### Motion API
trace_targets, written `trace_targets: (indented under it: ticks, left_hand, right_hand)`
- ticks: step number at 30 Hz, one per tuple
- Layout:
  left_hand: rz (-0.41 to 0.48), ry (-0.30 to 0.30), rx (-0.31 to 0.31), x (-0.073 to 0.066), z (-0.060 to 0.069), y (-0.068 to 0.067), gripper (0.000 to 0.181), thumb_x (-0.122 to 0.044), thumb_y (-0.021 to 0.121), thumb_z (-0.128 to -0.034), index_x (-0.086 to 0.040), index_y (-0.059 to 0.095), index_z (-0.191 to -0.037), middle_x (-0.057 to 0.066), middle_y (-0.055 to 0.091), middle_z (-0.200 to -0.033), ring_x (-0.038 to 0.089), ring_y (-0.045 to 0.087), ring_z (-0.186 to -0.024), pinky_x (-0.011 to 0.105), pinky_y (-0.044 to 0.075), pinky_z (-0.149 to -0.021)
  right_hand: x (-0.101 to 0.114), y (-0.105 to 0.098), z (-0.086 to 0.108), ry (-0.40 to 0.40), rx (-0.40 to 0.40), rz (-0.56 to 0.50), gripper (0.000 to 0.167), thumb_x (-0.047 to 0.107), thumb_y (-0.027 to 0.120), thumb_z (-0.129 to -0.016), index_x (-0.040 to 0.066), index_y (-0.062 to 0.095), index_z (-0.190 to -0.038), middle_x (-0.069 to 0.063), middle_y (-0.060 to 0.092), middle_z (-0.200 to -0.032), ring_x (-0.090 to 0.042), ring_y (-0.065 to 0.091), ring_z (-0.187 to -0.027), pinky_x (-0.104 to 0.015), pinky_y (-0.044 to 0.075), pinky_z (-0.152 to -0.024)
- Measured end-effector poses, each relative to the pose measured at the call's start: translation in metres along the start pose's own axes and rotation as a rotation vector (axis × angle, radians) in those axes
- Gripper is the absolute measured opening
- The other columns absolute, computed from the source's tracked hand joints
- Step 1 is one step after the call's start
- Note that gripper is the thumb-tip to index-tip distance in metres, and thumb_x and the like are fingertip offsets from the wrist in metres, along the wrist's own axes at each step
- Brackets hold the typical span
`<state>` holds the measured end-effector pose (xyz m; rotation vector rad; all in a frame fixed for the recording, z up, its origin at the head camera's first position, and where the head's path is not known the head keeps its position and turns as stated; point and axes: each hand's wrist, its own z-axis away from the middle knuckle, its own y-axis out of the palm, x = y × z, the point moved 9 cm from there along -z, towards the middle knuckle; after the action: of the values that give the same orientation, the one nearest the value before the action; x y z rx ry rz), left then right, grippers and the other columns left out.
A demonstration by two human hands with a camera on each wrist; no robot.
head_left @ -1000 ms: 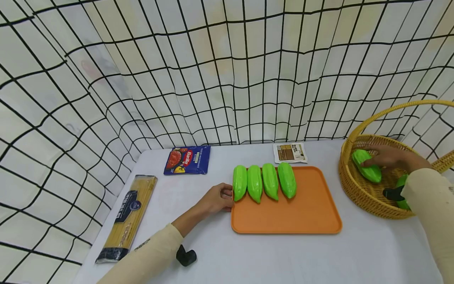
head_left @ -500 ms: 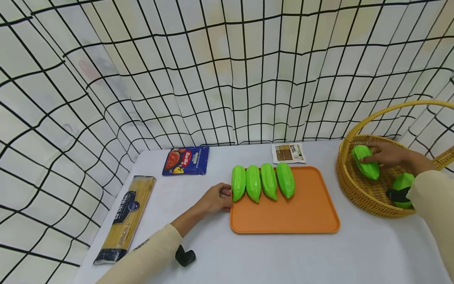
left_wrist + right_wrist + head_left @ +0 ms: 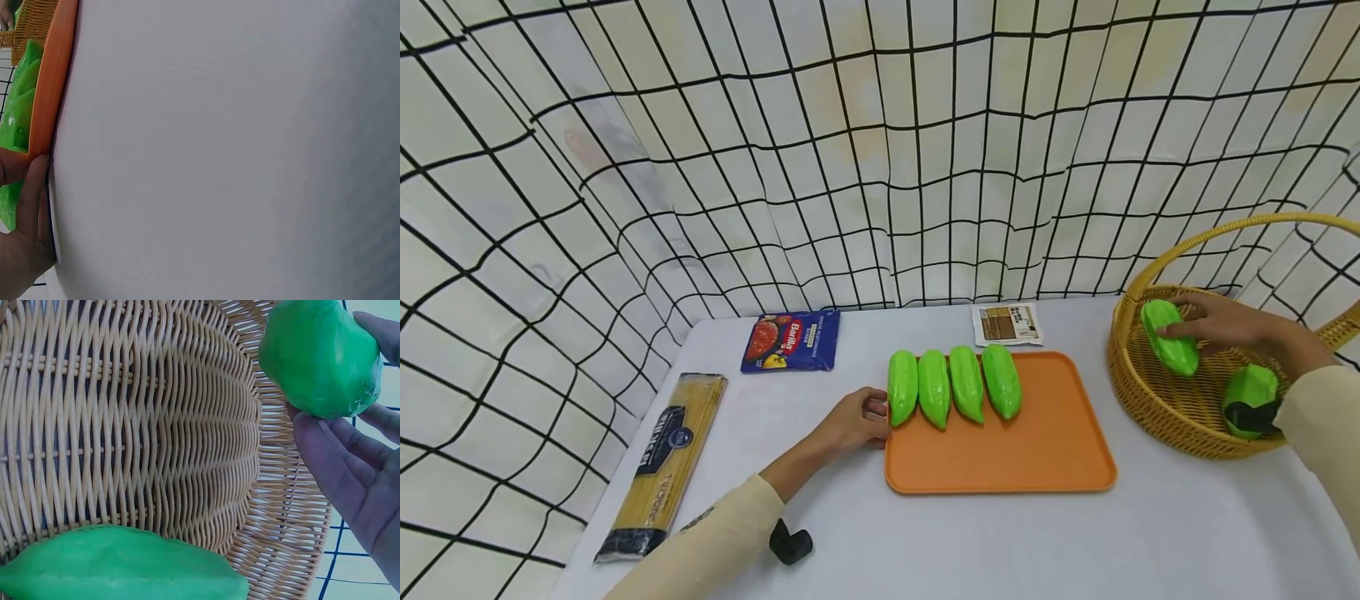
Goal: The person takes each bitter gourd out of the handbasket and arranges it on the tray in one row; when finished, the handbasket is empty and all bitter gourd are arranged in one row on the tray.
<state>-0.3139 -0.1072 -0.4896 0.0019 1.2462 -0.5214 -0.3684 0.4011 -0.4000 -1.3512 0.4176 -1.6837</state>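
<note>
My right hand (image 3: pixel 1232 321) grips a glossy green ridged fruit (image 3: pixel 1169 337) with a tapered end. It holds the fruit over the wicker basket (image 3: pixel 1138 408), thumb on one side and fingers on the other in the right wrist view. Another green fruit (image 3: pixel 125 565) lies on the basket's bottom. At the left edge of the orange tray (image 3: pixel 1000 462), my left hand (image 3: pixel 853 421) pinches the rim, as the left wrist view shows. Several matching green fruits (image 3: pixel 934 387) lie side by side along the tray's upper left part.
A blue Barilla packet (image 3: pixel 792 341) and a small white-and-brown sachet (image 3: pixel 1007 324) lie at the back. To the left is a pack of spaghetti (image 3: pixel 662 467). Black-lined netting (image 3: pixel 925 167) stands behind the table. The basket's tall handle (image 3: pixel 1240 227) arches over it.
My right hand has raised the green fruit slightly inside the basket, uncovering more of the other fruit there. The left hand stays at the tray's edge.
</note>
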Motion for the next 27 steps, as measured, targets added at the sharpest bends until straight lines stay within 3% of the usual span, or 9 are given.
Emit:
trace_targets:
  ticks: [13, 27]
  left_hand:
    - [-0.006, -0.001, -0.014, -0.001, 0.002, 0.0, 0.065, 0.006, 0.071, -0.0772, 0.003, 0.05, -0.138, 0.015, 0.057, -0.116, 0.021, 0.064, -0.094, 0.034, 0.064, -0.076]
    - [0.001, 0.004, -0.01, 0.0, 0.001, 0.0, 0.066, 0.006, 0.07, -0.0774, 0.004, 0.048, -0.14, 0.016, 0.056, -0.118, 0.021, 0.064, -0.096, 0.035, 0.064, -0.078]
  right_hand:
    - [0.006, 0.0, 0.011, -0.013, -0.009, -0.037, 0.087, 0.039, 0.053, -0.103, -0.009, 0.003, -0.155, -0.045, 0.023, -0.146, -0.061, 0.042, -0.127, -0.06, 0.056, -0.093]
    - [-0.002, -0.005, 0.025, 0.04, -0.026, 0.031, 0.097, 0.043, 0.054, -0.102, -0.012, -0.008, -0.154, -0.053, 0.02, -0.143, -0.063, 0.048, -0.12, -0.059, 0.058, -0.087]
